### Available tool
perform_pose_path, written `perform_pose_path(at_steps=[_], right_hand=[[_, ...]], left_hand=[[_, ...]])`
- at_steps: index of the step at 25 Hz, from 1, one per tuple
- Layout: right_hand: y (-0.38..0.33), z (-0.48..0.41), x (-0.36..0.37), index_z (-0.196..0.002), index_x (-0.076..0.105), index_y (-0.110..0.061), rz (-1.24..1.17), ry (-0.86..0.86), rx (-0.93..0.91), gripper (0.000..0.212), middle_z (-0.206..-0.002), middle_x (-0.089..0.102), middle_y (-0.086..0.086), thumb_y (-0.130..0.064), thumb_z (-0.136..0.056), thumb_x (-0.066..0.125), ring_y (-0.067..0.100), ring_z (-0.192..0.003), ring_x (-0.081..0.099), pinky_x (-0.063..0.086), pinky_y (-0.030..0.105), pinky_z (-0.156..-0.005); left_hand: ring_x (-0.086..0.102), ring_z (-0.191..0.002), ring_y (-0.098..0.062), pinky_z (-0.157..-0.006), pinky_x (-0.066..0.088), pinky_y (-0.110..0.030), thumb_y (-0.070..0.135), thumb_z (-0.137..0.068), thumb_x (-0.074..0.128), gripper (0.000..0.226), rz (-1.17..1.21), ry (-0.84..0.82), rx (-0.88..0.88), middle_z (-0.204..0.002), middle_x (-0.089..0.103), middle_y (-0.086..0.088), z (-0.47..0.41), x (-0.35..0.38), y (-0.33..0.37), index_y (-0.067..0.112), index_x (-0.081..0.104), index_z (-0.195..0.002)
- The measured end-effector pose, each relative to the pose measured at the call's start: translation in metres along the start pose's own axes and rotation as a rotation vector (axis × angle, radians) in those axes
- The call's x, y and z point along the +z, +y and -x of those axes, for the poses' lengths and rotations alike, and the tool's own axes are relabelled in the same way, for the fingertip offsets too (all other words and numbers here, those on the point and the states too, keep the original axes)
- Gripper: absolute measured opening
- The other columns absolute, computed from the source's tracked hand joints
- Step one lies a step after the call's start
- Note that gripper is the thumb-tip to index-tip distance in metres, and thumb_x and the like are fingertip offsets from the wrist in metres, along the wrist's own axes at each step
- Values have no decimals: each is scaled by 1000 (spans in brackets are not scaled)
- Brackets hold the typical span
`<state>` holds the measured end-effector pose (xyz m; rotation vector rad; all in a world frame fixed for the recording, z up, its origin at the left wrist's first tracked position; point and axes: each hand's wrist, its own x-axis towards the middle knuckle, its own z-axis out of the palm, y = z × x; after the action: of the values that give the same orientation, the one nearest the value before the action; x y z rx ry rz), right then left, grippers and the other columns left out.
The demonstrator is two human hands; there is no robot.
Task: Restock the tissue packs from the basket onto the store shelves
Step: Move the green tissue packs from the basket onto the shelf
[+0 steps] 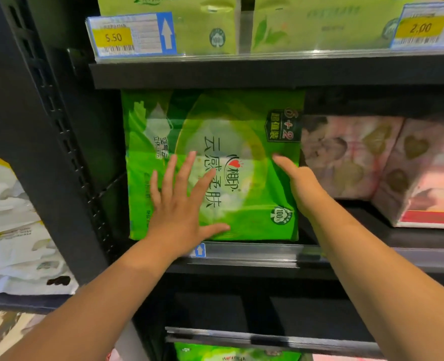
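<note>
One green tissue pack sits on the shelf; I press it with flat left hand, right hand cupping its edge (basket unseen).

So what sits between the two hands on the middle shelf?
Only the green tissue pack's printed front lies between the left hand and right hand, per the head view.

A yellow price tag reading 5.50 sits on a label with a blue arrow. Far right of that tag, on the same rail, is another yellow tag reading 2.00. Below the first tag stands a black perforated upright.
</note>
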<state>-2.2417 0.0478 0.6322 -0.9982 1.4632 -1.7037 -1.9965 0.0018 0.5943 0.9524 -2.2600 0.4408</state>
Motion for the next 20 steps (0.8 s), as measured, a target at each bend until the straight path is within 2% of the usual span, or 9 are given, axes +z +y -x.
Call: perform_pose_path(at_steps=[4,8,9,12,14,16,17,19,20], right_hand=[[-7,-2,2,-92,67,-14,-204,-117,81,32,-74,73,3,-40,-92,47,19,-71,69,56,30,-69],[-3,-15,-9,-115,66,-13,-476,-132,167,72,-110,70,15,-69,-79,41,30,-91,69,56,46,-82],[0,-20,-10,-115,65,-10,-452,-95,176,68,-113,68,17,-65,-82,43,30,-92,68,54,45,-85],[7,-26,-4,-85,64,-8,-128,139,164,44,-90,64,18,-42,-99,41,32,-80,68,53,38,-75],[10,-31,-4,-90,66,-12,-94,104,167,52,-90,67,10,-58,-94,43,29,-79,65,51,39,-80],[14,-37,-10,-116,64,-19,-106,72,182,76,-107,70,3,-81,-75,50,26,-90,66,53,41,-87],[12,-34,-12,-120,62,-22,-66,63,184,86,-108,68,0,-88,-66,51,24,-88,64,54,38,-82],[8,-23,-13,-106,62,-20,18,-6,129,63,-92,66,-1,-75,-75,57,16,-75,60,48,29,-71],[8,-16,-13,-99,64,-18,89,-61,100,48,-90,68,-2,-61,-79,65,13,-77,62,50,29,-74]], left_hand=[[-9,-145,-32,-112,-8,-59,86,-54,59,115,-179,-50,242,-160,-10,1,-25,15,33,42,9,-149],[8,-143,-36,-111,-3,-61,91,-52,54,113,-224,-5,279,-160,8,-2,-37,21,38,40,23,-148],[9,-143,-36,-111,-1,-61,91,-54,52,111,-227,3,283,-160,9,-2,-36,21,37,40,23,-148],[11,-144,-36,-112,0,-60,92,-56,47,107,-239,41,298,-160,10,-2,-35,24,32,40,24,-148],[13,-144,-35,-111,5,-61,93,-57,44,106,-246,47,299,-160,13,-1,-37,24,27,42,24,-148],[15,-144,-34,-110,9,-63,94,-58,40,104,-261,36,269,-160,16,0,-43,26,22,43,24,-148],[14,-145,-33,-109,9,-64,94,-58,38,104,-273,28,238,-160,17,-1,-47,28,21,44,24,-147],[14,-146,-32,-109,9,-66,94,-59,35,103,-285,14,167,-160,17,-1,-54,33,21,42,27,-147],[15,-146,-32,-109,10,-66,94,-60,34,101,-273,8,146,-160,17,-1,-56,37,21,40,31,-146]])
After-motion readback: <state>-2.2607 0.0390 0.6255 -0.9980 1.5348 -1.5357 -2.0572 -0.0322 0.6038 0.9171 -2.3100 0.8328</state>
